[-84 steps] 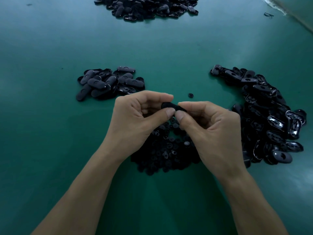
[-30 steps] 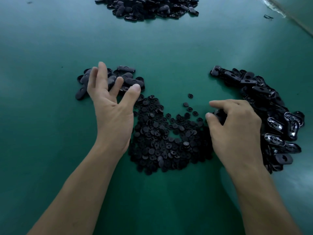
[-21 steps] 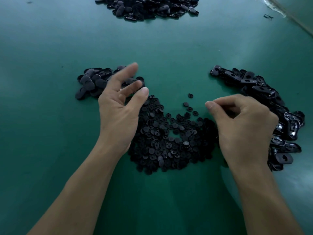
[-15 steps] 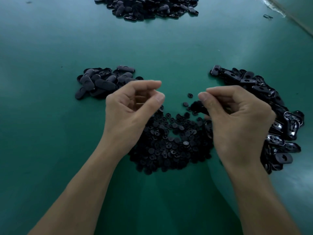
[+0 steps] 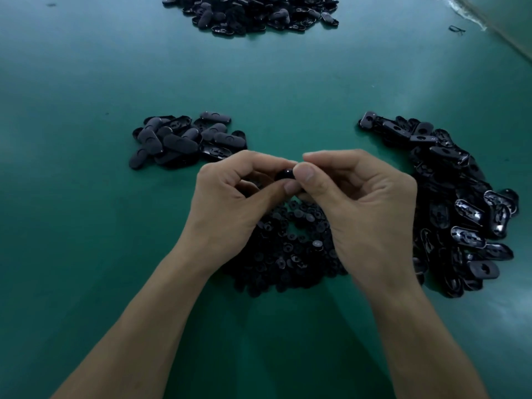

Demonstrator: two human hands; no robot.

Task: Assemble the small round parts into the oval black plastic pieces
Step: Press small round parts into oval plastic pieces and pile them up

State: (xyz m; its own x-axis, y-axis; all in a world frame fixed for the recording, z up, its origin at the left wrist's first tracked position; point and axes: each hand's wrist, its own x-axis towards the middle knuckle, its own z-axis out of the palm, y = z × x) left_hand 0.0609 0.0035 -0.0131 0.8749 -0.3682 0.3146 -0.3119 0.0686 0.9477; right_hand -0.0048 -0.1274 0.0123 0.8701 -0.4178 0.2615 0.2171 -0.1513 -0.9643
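Half a second back the two hands were apart, each with its fingertips pinched; now they have come together over the middle of the green desk (image 5: 86, 82). The left hand (image 5: 230, 205) has thumb and forefinger curled in a pinch on a small glossy black part (image 5: 285, 174). The right hand (image 5: 362, 208) pinches the same part from the other side, thumbnail turned up toward the camera. The other fingers of both hands are loosely curled. Only a rounded end of that part shows between the fingertips, so I cannot tell whether it is an oval piece alone or one with a round part already seated in it. It is held in the air just above the far edge of the heap of small round parts (image 5: 288, 249).

I judge this to be the fitting step, with a round part being pressed into an oval piece. The next move calls for lining the round part up square with its hole and pressing with the thumbs until it seats. The piece would then go on the smaller pile at left (image 5: 181, 139), which looks like finished work. The open oval black plastic pieces (image 5: 466, 214) wait at right, and another pile (image 5: 250, 12) lies at the far edge.

No brand, label or writing can be read anywhere.
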